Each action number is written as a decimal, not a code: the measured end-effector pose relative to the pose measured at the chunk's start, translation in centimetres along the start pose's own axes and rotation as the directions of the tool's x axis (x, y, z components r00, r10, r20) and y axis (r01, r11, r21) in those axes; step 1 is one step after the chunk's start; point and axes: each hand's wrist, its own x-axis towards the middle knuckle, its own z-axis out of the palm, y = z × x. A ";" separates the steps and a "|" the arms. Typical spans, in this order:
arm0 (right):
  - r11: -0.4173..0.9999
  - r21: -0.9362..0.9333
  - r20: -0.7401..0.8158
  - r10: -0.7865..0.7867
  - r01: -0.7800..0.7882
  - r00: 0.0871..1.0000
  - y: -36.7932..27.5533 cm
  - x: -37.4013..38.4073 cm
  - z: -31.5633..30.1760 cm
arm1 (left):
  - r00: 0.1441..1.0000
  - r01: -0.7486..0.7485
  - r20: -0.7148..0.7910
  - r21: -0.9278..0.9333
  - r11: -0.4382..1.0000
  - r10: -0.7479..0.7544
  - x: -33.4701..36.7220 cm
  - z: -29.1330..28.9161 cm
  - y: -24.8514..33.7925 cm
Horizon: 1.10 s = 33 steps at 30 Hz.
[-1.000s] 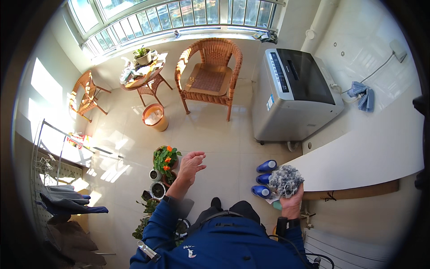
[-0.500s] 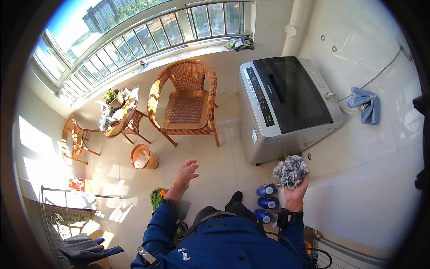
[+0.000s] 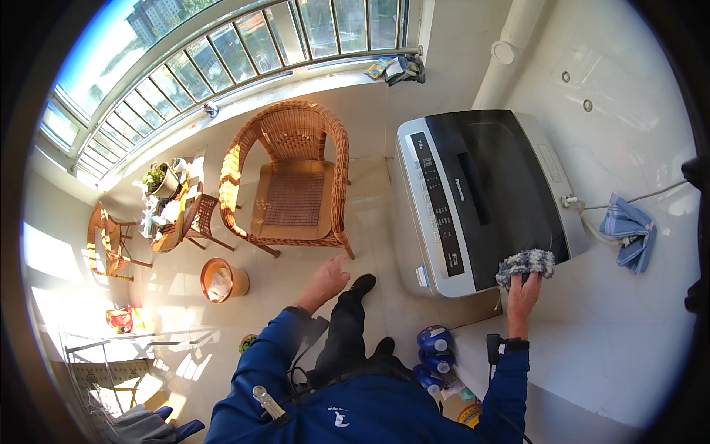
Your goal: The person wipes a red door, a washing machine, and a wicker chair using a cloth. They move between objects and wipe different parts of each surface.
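A grey-and-white fluffy cleaning cloth (image 3: 526, 265) lies bunched on the dark lid, close to the front right corner of the washing machine (image 3: 503, 170). My right hand (image 3: 523, 296) grips it from the near side, fingers pressed into the pile. My left hand (image 3: 327, 284) hangs in the air with nothing in it, fingers loosely bent and a little apart. Nearest to that hand, beyond it, is the wicker armchair (image 3: 294, 200).
Blue bottles (image 3: 435, 340) stand on the floor below the machine's near side. An orange waste bin (image 3: 224, 280), a small wicker table (image 3: 198, 214) with plants and another wicker chair (image 3: 103, 240) are at left. A blue cloth (image 3: 627, 233) hangs around the hose at right.
My right hand has carried the fluffy cloth up from beside the washing machine onto its lid. I have stepped nearer the machine; my left hand has moved slightly right, its fingers more bent.
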 end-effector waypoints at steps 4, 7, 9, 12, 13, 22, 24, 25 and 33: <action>0.807 -0.586 0.110 -0.002 0.067 0.994 0.6 2.0 4.1 | 0.964 -0.225 0.217 0.340 0.913 0.157 8.6 -2.0 -0.4; 0.785 -0.617 0.137 0.023 0.067 0.990 0.3 2.4 4.9 | 0.854 -0.519 0.367 0.585 0.623 0.368 14.5 -2.9 -1.6; 0.758 -0.652 0.167 0.145 -0.001 0.975 0.1 2.7 5.3 | 0.737 -0.668 0.499 0.637 0.384 0.455 18.1 -3.1 -2.8; 0.743 -0.669 0.125 0.136 -0.018 0.983 0.1 3.5 6.2 | 0.566 -0.807 0.690 0.574 0.134 0.452 23.2 -3.2 -5.3; 0.726 -0.687 0.108 0.127 -0.018 0.986 0.1 3.7 6.6 | 0.539 -0.826 0.728 0.556 0.094 0.425 24.8 -3.3 -6.0; 0.631 -0.765 0.040 0.252 -0.132 0.967 -0.5 3.6 7.7 | 0.263 -0.931 0.926 0.317 -0.181 0.270 32.0 -2.4 -7.2; 0.645 -0.752 0.030 0.238 -0.135 0.971 -0.8 3.8 7.8 | 0.225 -0.969 0.967 0.235 -0.074 0.120 32.7 -1.7 -6.5; 0.647 -0.752 0.027 0.219 -0.124 0.975 -1.0 3.9 7.8 | 0.237 -0.968 0.962 0.246 -0.058 0.134 33.1 -1.3 -6.2; 0.689 -0.717 -0.001 0.155 -0.109 0.988 -1.9 4.5 8.1 | 0.321 -0.945 0.907 0.325 0.031 0.273 37.3 3.8 -1.4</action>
